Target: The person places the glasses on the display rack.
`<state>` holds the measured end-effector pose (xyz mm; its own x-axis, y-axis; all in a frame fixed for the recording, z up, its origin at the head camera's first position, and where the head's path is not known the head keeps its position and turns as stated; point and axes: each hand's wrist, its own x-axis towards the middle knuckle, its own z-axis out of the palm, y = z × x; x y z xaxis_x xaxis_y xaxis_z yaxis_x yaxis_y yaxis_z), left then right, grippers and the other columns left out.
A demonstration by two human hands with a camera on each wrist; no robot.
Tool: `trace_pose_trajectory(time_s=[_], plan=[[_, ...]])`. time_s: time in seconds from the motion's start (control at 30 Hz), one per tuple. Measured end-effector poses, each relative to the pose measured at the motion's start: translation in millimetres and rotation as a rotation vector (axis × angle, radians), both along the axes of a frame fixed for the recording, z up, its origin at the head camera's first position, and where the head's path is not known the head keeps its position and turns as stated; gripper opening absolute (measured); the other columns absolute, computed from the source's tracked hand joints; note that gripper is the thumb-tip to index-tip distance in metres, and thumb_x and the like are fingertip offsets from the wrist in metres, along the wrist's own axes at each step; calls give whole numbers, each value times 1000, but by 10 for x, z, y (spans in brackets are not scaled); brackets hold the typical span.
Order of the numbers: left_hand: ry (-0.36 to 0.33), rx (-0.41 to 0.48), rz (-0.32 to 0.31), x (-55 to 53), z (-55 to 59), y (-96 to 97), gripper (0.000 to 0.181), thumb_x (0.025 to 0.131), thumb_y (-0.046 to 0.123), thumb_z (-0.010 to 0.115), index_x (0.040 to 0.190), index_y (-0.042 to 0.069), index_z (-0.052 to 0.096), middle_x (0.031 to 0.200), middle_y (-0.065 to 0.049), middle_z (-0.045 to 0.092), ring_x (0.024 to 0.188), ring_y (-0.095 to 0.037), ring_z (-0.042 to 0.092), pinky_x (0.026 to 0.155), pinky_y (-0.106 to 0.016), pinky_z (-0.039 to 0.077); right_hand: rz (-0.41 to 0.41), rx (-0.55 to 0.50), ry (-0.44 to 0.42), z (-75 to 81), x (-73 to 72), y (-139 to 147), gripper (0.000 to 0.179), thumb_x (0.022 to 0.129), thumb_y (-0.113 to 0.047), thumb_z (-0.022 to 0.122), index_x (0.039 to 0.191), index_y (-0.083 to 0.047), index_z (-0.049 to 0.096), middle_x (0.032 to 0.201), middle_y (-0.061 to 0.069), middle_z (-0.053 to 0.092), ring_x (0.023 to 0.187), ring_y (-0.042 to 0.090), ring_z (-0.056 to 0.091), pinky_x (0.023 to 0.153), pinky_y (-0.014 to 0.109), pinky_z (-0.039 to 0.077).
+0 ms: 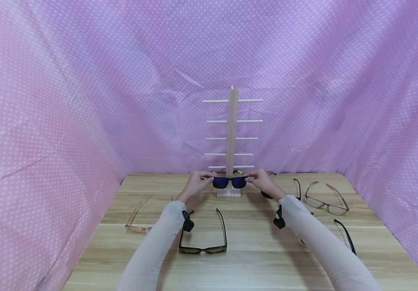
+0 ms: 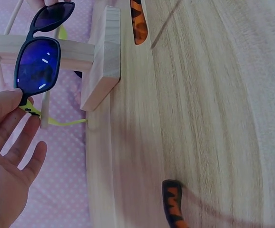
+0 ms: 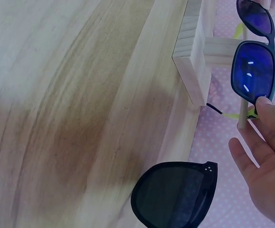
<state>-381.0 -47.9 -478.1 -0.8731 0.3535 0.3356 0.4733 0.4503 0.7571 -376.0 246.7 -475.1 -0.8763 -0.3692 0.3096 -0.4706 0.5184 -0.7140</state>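
Observation:
Dark-framed sunglasses (image 1: 220, 183) with blue mirrored lenses and yellow-green temples hang level at the lowest peg of a wooden display stand (image 1: 232, 133). My left hand (image 1: 196, 184) pinches their left hinge corner between thumb and fingers. At the opposite corner, my right hand (image 1: 263, 182) grips the frame likewise. In the left wrist view the left hand (image 2: 6, 156) has its thumb on the frame's edge, beside the peg's end. The right wrist view shows the right hand (image 3: 270, 171) with its thumb at the lens corner. The temples reach back past the stand's post.
Black-framed glasses (image 1: 203, 249) lie at the front, with pinkish glasses (image 1: 137, 229) to their left. On the right lie brown-framed glasses (image 1: 327, 205), black glasses (image 1: 347, 238) partly behind my sleeve, and dark sunglasses (image 3: 173, 194) near my right hand. Pink dotted cloth (image 1: 209, 48) surrounds the wooden table (image 1: 252, 266).

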Motion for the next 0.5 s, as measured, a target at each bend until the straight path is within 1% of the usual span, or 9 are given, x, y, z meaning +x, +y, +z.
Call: trace_pose_trajectory(time_s=[0.1,0.27,0.37,0.5], plan=[[-13,7,4,-2,-9,4,16,96,6,70,107,-2,77,112,-16,77,105,-31,72,93,-45,57,-16,0,4,-18,-6,-3,17,92,9,65,107,14,72,114,29,72,116,46,65,95,56,57],[2,20,-3,-13,-29,10,16,96,6,69,107,-2,77,111,-16,77,105,-32,72,94,-48,57,-31,1,16,-34,-2,-7,19,92,9,65,109,14,72,114,30,71,116,46,65,95,56,56],[-4,14,-5,-19,-38,11,16,97,7,69,109,-1,77,113,-15,77,107,-31,71,94,-47,57,-42,7,17,-37,5,-11,19,93,9,64,109,14,72,114,30,71,115,46,66,94,54,57],[-32,15,-4,-22,-49,10,17,98,9,68,111,2,77,117,-13,76,109,-28,71,92,-44,57,-57,7,-13,-33,15,-13,20,94,7,65,111,12,73,117,30,70,115,46,66,93,53,58]])
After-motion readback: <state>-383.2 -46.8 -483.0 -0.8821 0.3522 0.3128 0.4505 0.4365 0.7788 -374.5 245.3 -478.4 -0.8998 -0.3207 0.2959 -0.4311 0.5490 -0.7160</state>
